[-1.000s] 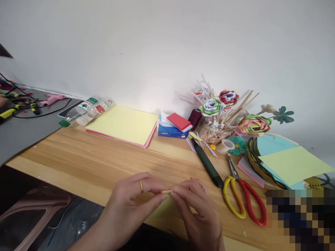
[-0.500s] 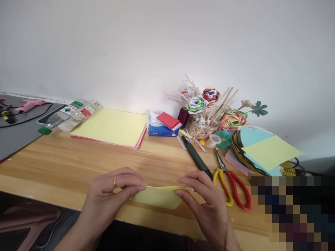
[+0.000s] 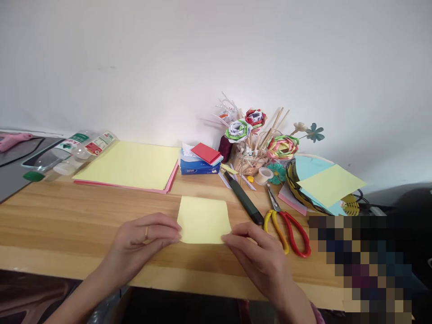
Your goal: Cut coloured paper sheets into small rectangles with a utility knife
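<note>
Two near corners of the sheet (image 3: 204, 220) are pinched, one by the left hand (image 3: 145, 234), the other by the right hand (image 3: 261, 252). It is between them, over the desk (image 3: 91, 211); whether it touches, I cannot tell. It looks light and thin, and probably creases easily, so a soft hold at corners should be enough. Scissors (image 3: 280, 213) lie near the right hand; farther is the stack (image 3: 131, 164).
</note>
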Demonstrator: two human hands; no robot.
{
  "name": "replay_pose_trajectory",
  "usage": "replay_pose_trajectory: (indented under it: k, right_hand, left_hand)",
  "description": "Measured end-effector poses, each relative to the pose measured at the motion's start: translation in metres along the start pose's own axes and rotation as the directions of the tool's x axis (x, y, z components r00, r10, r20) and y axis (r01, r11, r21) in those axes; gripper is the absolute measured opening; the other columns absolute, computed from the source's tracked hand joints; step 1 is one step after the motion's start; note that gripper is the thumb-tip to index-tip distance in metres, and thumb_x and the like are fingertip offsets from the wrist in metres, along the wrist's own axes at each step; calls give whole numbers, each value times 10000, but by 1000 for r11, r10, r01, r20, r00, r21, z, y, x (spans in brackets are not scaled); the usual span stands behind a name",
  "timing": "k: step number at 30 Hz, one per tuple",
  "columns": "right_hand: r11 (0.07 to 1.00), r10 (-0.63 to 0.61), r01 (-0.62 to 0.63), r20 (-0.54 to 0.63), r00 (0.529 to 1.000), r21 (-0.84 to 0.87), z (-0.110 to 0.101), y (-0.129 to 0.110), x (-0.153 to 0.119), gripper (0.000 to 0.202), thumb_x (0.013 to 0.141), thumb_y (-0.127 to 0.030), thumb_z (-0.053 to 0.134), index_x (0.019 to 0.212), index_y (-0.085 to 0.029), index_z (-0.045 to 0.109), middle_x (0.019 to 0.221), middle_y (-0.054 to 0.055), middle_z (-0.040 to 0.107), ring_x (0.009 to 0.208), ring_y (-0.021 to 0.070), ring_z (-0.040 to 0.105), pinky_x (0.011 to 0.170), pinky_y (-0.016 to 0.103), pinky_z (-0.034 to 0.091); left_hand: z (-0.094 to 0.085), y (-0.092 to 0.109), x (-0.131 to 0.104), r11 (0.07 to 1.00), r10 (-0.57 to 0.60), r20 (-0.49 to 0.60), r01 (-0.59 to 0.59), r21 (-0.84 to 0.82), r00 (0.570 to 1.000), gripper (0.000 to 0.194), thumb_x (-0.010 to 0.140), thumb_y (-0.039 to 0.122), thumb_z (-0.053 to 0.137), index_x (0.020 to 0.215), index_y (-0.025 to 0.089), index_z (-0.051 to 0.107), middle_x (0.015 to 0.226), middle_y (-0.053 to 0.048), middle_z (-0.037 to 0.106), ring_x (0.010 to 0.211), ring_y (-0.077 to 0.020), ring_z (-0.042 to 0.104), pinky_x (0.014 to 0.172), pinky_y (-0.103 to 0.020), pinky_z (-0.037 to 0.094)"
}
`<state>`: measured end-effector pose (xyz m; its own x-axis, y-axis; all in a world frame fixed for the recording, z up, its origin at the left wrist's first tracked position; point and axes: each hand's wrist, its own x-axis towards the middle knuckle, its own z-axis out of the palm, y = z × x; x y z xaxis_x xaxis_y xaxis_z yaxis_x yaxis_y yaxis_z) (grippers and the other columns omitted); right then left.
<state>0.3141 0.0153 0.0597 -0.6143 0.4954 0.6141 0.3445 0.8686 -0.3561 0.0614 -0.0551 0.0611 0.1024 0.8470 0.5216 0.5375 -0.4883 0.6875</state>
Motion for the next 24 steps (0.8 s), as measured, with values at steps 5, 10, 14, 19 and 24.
replay_pose_trajectory:
  k: [5, 10, 14, 19, 24]
  right_hand:
    - [973, -149, 189, 263, 953, -135, 16, 21, -9, 157, 900, -121, 468, 896, -137, 624, 819, 50, 640, 769, 161, 573, 647, 285, 476]
    - [966, -191, 238, 344, 919, -99, 28, 31, -10, 196, 921, -168, 434, 909, -121, 624, 878, 66, 666, 921, 198, 583, 784, 323, 506]
    - [972, -174, 220, 382, 908, -79, 27, 33, -11, 230, 937, -177, 397, 962, -124, 619, 918, 69, 673, 943, 184, 594, 812, 311, 521]
    - [977, -164, 207, 425, 890, -57, 23, 36, -12, 234, 936, -169, 406, 1053, -128, 604, 988, 76, 672, 1037, 196, 585, 862, 327, 523]
    - [977, -164, 207, 446, 880, -48, 23, 38, -16, 251, 928, -162, 425, 1113, -132, 593, 1043, 86, 669, 1092, 201, 573, 901, 356, 518]
  left_hand:
    - [16, -39, -3, 981, 156, 233, -178, 77, 960, 172, 878, 122, 542, 830, 201, 687, 847, -35, 688, 779, -142, 596, 694, -247, 477]
    - [27, -59, -4, 983, 132, 338, -167, 76, 932, 204, 891, 122, 512, 779, 190, 668, 823, -40, 675, 818, -153, 577, 709, -244, 461]
    - [25, -61, -1, 990, 125, 366, -142, 18, 922, 208, 902, 157, 511, 774, 183, 673, 808, -48, 669, 843, -159, 590, 761, -265, 466]
    - [16, -52, 8, 988, 84, 472, -134, 73, 878, 233, 907, 133, 464, 799, 184, 665, 825, -33, 657, 814, -143, 580, 785, -278, 449]
    - [20, -37, 16, 861, 127, 585, -382, 336, 801, 229, 920, 168, 429, 830, 161, 639, 731, -28, 616, 740, -168, 559, 706, -288, 447]
